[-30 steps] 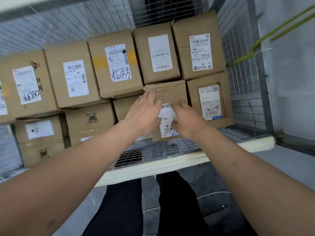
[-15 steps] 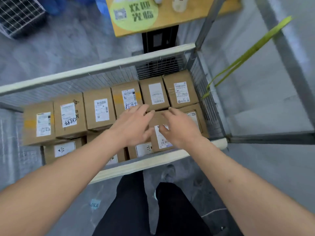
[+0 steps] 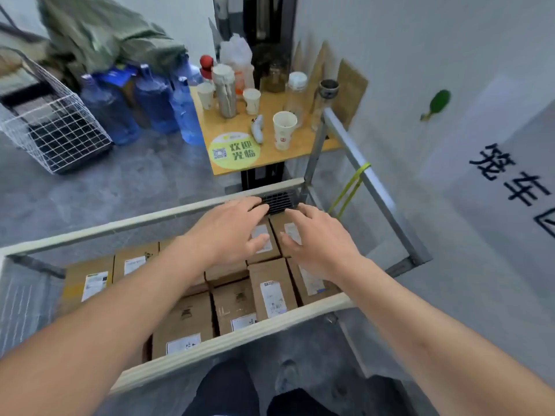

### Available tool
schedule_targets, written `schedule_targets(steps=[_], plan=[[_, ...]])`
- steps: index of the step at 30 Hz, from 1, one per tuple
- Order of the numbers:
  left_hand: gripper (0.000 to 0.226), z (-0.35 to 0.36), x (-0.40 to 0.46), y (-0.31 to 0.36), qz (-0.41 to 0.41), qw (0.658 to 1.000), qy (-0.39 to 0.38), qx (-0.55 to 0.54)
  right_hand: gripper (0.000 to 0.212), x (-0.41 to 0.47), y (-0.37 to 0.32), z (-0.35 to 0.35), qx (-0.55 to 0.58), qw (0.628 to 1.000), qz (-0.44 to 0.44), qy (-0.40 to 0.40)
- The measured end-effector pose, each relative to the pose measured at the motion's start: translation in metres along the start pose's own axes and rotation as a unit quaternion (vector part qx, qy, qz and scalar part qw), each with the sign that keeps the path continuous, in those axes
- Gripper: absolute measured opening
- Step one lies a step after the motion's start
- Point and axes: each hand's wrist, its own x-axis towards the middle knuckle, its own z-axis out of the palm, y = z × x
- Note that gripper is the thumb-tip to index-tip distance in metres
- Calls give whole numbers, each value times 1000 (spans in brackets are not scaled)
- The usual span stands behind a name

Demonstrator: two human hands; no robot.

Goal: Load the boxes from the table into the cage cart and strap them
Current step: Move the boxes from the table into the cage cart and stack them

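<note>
Hovering over the boxes in the cart, my left grip spreads empty. Right grip likewise, near the far right corner.

Cage cart taken as landmark. Inside the cart: cardboard boxes packed side by side, white labels facing up. Above the boxes: left hand and right hand, both empty, fingers spread and relaxed, no contact discernible. On the cart's far-right frame: green strap, hanging looped. Beyond the cart's far rail: wooden table bearing paper cups and bottles. Left of the table: blue water jugs and a wire basket on the floor.
</note>
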Motion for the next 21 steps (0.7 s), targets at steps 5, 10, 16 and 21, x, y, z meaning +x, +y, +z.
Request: schedule_targets(steps=[5, 10, 16, 21], plan=[[70, -53, -4, 10, 65, 997, 39, -8, 49, -33, -16, -55, 3, 996, 57, 64], [70, -96, 8, 12, 168, 984, 63, -10, 54, -57, -33, -84, 8, 982, 143, 126], [68, -139, 9, 38, 292, 954, 68, 2, 57, -100, -53, -100, 21, 947, 263, 186], [68, -153, 0, 83, 399, 915, 62, 6, 59, -163, -63, -101, 36, 902, 367, 224]])
